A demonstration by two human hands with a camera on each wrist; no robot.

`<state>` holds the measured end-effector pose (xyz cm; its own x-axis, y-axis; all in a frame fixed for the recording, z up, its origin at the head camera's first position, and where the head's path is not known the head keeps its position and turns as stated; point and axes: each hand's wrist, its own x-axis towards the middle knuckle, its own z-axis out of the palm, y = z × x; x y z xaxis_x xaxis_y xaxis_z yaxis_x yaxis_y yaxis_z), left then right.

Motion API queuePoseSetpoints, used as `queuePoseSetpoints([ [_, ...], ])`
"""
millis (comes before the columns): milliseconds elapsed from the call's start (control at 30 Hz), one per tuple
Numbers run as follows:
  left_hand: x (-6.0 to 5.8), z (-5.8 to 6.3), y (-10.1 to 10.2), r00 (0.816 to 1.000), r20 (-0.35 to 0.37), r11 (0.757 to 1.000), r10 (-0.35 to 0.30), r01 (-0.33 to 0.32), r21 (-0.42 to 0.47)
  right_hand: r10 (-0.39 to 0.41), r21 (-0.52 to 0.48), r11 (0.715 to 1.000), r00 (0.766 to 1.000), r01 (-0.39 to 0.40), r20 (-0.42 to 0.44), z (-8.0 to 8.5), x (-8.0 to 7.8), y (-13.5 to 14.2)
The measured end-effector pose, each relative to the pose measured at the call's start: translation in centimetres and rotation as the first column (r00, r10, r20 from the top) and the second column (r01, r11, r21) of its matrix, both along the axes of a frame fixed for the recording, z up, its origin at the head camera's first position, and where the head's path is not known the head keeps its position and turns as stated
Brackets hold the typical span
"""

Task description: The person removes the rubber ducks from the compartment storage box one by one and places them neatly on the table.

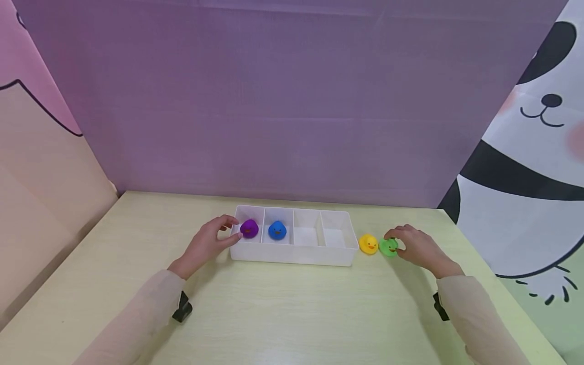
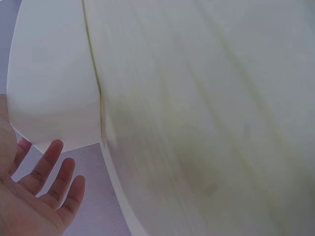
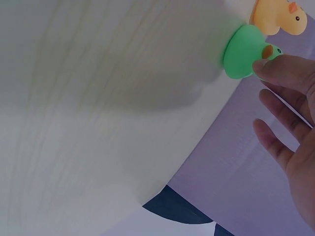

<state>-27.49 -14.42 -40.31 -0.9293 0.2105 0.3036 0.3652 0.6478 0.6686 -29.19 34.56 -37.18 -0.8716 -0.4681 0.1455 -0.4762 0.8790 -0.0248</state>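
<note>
Well, from where I stand, the left hand (image 1: 207, 247) is at the tray's nine o'clock end, its fingers loosely spread, thumb and forefinger at the rim; whether they press on it I cannot tell. The white tray (image 1: 292, 255) rests on the table (image 1: 292, 314), the purple duck (image 1: 249, 228) in its first compartment and the blue duck (image 1: 277, 230), at three o'clock from the purple one, in the second. Just beside the tray, toward its four o'clock, sits the yellow duck (image 1: 368, 244). At three o'clock from that is the green duck (image 1: 388, 248), pinched between the right hand's (image 1: 422, 249) thumb and forefinger, the other fingers apart. Up at two o'clock from that hand, a painted panda (image 1: 529, 233) smiles.
</note>
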Motion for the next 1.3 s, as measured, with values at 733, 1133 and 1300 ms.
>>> queuePoseSetpoints([
  [733,0.0,0.0,0.0,1.0,-0.004,1.0,-0.002,0.002,-0.004,0.033,-0.036,0.999,0.999,-0.034,-0.024,2.3,-0.4,-1.0],
  [1133,0.2,0.0,0.0,1.0,0.003,1.0,0.001,-0.001,0.002,0.078,-0.076,0.994,0.995,-0.083,-0.065,1.5,-0.9,-3.1],
  [1300,0.1,0.1,0.1,1.0,-0.001,1.0,0.0,0.0,0.004,0.083,-0.072,0.993,0.994,-0.088,-0.069,1.9,-1.0,-4.6],
])
